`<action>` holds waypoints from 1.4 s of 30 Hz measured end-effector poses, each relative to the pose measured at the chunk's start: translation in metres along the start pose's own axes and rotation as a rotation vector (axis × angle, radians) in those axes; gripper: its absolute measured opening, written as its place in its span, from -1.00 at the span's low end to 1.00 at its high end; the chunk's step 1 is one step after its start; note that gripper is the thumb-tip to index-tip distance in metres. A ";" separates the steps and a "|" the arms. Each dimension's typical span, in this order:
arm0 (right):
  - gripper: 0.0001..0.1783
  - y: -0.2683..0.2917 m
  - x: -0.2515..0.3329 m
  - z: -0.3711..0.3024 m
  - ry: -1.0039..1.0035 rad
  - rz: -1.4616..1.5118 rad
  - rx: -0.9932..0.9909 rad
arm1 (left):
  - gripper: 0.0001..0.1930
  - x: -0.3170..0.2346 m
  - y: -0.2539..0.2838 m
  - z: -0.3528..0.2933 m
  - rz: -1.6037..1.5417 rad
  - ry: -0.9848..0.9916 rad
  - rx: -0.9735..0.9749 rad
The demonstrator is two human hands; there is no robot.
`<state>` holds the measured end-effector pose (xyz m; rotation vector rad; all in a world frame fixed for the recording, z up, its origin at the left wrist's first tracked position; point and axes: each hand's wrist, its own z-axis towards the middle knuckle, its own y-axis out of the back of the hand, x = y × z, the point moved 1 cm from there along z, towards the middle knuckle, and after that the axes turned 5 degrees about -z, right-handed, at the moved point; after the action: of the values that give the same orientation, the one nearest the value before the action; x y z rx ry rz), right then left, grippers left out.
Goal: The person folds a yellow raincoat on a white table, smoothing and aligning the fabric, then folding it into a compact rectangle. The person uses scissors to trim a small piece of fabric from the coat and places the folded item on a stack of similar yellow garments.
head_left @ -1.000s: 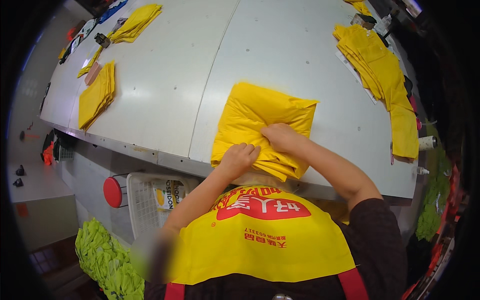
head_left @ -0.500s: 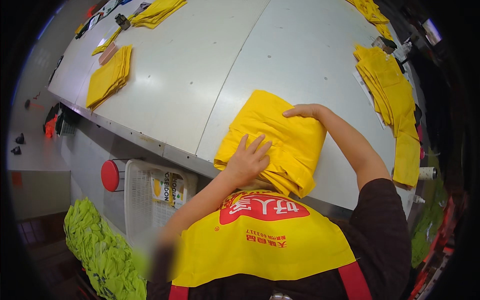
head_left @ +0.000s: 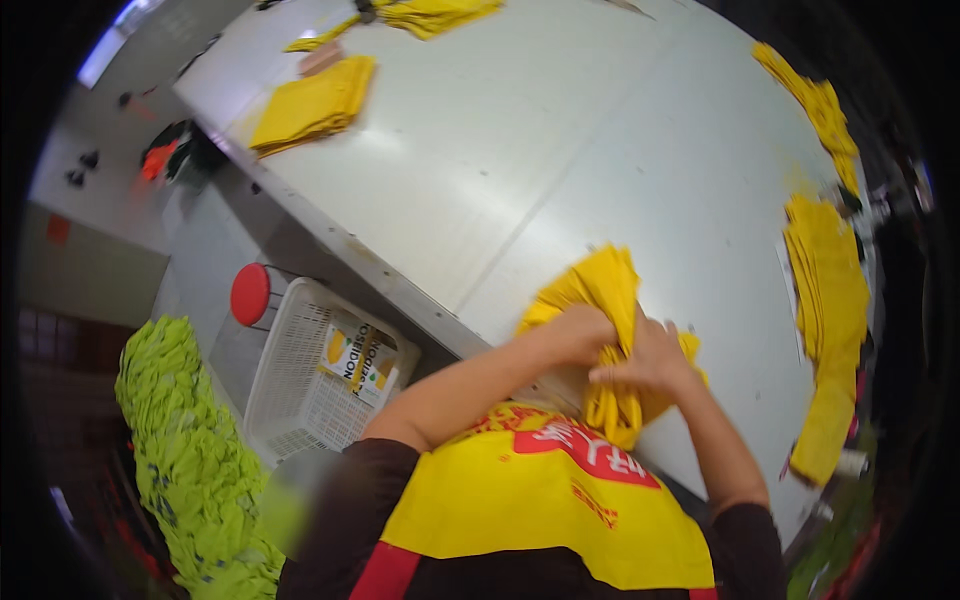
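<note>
One bunched bundle of yellow cloth [head_left: 602, 277] is between the person's hands at the near edge of the pale table [head_left: 520, 150], just in front of the yellow apron [head_left: 545, 500]. The left hand [head_left: 585, 333] is curled closely around a gathered part of it, its fingertips hidden by the folds. The right hand [head_left: 660, 358] touches the same bundle from the other side, thumb spread away from the fingers and reaching across the cloth; blur and folds leave unclear whether it pinches the fabric. Farther off on the table, a folded yellow stack [head_left: 315, 103] lies beside a pinkish block [head_left: 321, 58], and a long row of yellow cloth [head_left: 830, 290] lies along the right side. Below the table's left edge, a white basket [head_left: 290, 365] holds printed packaging [head_left: 357, 355], near a red stool [head_left: 250, 295] and a lime-green heap of fabric [head_left: 185, 450].
</note>
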<state>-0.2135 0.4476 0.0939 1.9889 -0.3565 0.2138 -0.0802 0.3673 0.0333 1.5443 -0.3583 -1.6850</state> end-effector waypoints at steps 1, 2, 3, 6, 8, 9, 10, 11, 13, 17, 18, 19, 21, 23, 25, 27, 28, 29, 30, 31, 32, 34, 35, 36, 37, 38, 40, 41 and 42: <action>0.31 -0.007 0.010 -0.004 -0.089 -0.208 -0.081 | -0.78 0.001 0.001 0.001 0.078 0.073 0.104; 0.26 -0.005 0.022 -0.003 -0.155 -0.186 -0.044 | -0.80 -0.001 0.004 0.001 0.069 0.089 0.108; 0.21 -0.003 0.032 -0.002 -0.228 -0.167 -0.008 | -0.82 0.004 0.001 -0.001 0.025 0.031 0.034; -0.01 -0.007 0.040 0.003 -0.224 -0.086 -0.030 | -0.79 0.021 -0.012 -0.004 0.066 0.018 0.155; -0.11 -0.003 0.044 0.001 -0.254 -0.069 -0.030 | -0.75 0.017 0.009 -0.007 -0.076 -0.009 0.205; -0.14 -0.004 0.042 0.002 -0.232 -0.042 -0.086 | -0.72 0.015 0.023 -0.009 -0.151 -0.024 0.235; -0.17 -0.005 0.037 0.002 -0.208 -0.016 -0.139 | -0.64 0.017 0.044 -0.013 -0.282 0.023 0.221; -0.20 -0.006 0.033 0.003 -0.184 0.007 -0.187 | -0.63 0.033 0.062 -0.017 -0.252 0.100 0.133; -0.24 -0.005 0.018 0.008 -0.314 0.172 -0.072 | -0.65 0.098 0.097 -0.029 -0.165 0.171 -0.161; -0.30 -0.031 -0.036 0.009 -0.351 0.786 -0.052 | -0.79 0.253 0.241 -0.080 0.025 0.513 -0.738; -0.29 -0.034 -0.032 0.008 -0.380 0.921 -0.090 | -0.80 0.297 0.278 -0.101 0.156 0.545 -0.830; -0.28 -0.034 -0.027 0.006 -0.415 1.059 -0.130 | -0.80 0.325 0.315 -0.117 0.307 0.581 -0.995; -0.26 -0.037 -0.018 0.006 -0.467 1.232 -0.185 | -0.73 0.368 0.384 -0.144 0.685 0.651 -1.000; -0.22 -0.039 -0.016 0.010 -0.490 1.302 -0.202 | -0.67 0.414 0.434 -0.176 0.678 0.808 -1.025; -0.21 -0.046 -0.012 0.008 -0.535 1.348 -0.271 | -0.63 0.406 0.458 -0.167 0.588 1.139 -0.883; -0.20 -0.051 -0.012 0.009 -0.551 1.354 -0.300 | -0.59 0.414 0.473 -0.169 0.526 1.282 -0.797; -0.18 -0.047 -0.010 0.011 -0.560 1.326 -0.288 | -0.62 0.428 0.477 -0.180 0.579 1.308 -0.725; -0.17 -0.046 -0.009 0.009 -0.583 1.302 -0.282 | -0.64 0.432 0.481 -0.180 0.549 1.301 -0.673; -0.18 -0.045 -0.009 0.008 -0.598 1.310 -0.282 | -0.65 0.435 0.483 -0.182 0.520 1.294 -0.622; -0.19 -0.045 -0.011 0.007 -0.613 1.320 -0.280 | -0.66 0.437 0.483 -0.182 0.494 1.286 -0.569; -0.21 -0.045 -0.010 0.009 -0.623 1.332 -0.274 | -0.67 0.439 0.485 -0.187 0.501 1.256 -0.566; -0.19 -0.041 -0.004 0.009 -0.650 1.327 -0.270 | -0.69 0.434 0.486 -0.190 0.516 1.198 -0.567; -0.18 -0.039 -0.001 0.010 -0.661 1.323 -0.267 | -0.71 0.428 0.481 -0.186 0.585 1.106 -0.576; -0.19 -0.039 -0.001 0.011 -0.641 1.334 -0.261 | -0.73 0.421 0.475 -0.182 0.652 1.013 -0.584; -0.20 -0.037 0.000 0.011 -0.622 1.342 -0.256 | -0.75 0.410 0.465 -0.178 0.713 0.919 -0.591; -0.20 -0.035 0.000 0.010 -0.603 1.350 -0.254 | -0.80 0.402 0.443 -0.171 0.692 0.657 -0.618; -0.21 -0.037 -0.005 0.007 -0.577 1.368 -0.248 | -0.91 0.364 0.373 -0.146 0.482 0.275 -0.654; -0.22 -0.041 -0.009 0.006 -0.570 1.377 -0.249 | -0.90 0.350 0.324 -0.133 0.345 0.220 -0.631; -0.24 -0.047 -0.019 0.005 -0.509 1.400 -0.246 | -0.88 0.327 0.271 -0.121 0.210 0.170 -0.679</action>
<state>-0.2150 0.4645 0.0461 1.2055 -1.9586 0.4867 0.1535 -0.0007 -0.0377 1.0824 0.1354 -1.3079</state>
